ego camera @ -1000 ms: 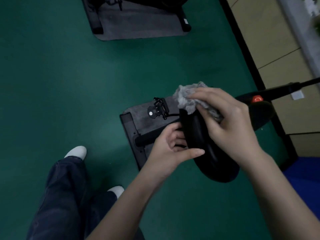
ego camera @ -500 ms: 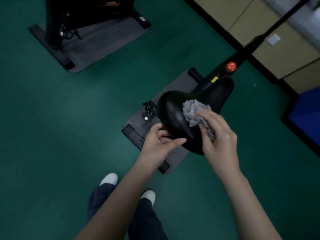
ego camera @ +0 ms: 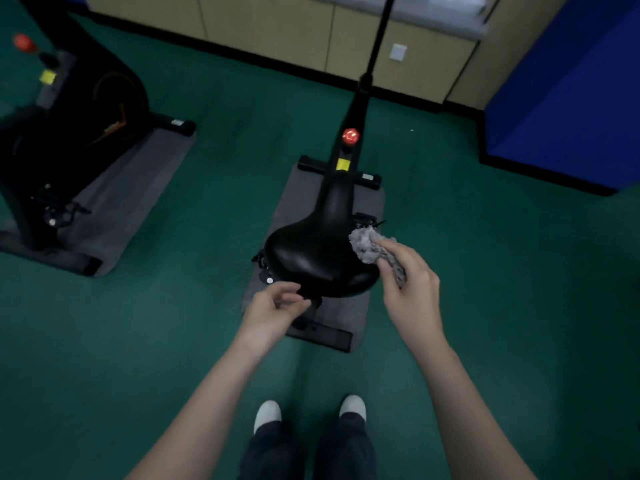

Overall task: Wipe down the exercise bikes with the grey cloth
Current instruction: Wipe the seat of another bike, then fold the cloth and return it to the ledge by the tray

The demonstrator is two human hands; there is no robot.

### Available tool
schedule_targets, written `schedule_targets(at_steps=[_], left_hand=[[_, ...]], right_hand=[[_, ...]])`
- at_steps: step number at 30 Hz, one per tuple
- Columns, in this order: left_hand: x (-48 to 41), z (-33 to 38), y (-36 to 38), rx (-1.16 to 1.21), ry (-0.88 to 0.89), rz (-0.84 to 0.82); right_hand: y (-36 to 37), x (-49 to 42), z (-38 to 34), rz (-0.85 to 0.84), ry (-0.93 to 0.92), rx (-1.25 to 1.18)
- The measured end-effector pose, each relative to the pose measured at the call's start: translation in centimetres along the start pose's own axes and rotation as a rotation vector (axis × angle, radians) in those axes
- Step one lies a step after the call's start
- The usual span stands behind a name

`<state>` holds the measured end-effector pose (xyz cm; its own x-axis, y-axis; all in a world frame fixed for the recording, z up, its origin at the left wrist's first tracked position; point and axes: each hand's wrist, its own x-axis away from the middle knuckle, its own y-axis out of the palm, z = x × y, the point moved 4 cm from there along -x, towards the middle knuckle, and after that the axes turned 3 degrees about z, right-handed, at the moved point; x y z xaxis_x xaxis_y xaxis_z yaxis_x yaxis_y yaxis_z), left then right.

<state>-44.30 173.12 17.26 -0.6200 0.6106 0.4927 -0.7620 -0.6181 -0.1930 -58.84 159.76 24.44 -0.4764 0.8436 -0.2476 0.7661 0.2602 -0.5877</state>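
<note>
Left forearm reaches forward from below. The left hand (ego camera: 277,310) sits at the near rim of the saddle (ego camera: 311,258), fingers loosely curled and thumb close to the forefinger, holding nothing. Whether the fingertips touch the rim cannot be told.

The right hand (ego camera: 410,285) is at the saddle's right side, fingers and thumb clenched round the grey cloth (ego camera: 367,245). The cloth is bunched and fuzzy, its free end against the saddle's right edge.

The saddle is black and glossy, broad end toward the person, with a red knob (ego camera: 350,136) on the frame beyond its nose. This exercise bike stands on a grey mat (ego camera: 298,202) on green floor. A second bike (ego camera: 114,98) stands well apart to the left.
</note>
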Motion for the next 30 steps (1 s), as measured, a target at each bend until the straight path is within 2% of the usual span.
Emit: schedule_targets(at_steps=[10,17,25,30], left_hand=[[2.6,7.4,5.6,-0.209,0.161,-0.151],[5.6,10.8,16.4,-0.275,0.237,-0.299],[10.6,14.7,30.8,-0.171,0.277,-0.477],[12.9,16.4,37.3,0.017,0.165,-0.645]], right_hand=[[-8.3,2.4,0.0,0.21,0.198,-0.149],[-17.5,3.8,3.7,0.321,0.272,-0.292],[-27.8,3.7,9.8,0.395,0.338,-0.428],[-31.8,2.8,12.4,0.456,0.358,-0.625]])
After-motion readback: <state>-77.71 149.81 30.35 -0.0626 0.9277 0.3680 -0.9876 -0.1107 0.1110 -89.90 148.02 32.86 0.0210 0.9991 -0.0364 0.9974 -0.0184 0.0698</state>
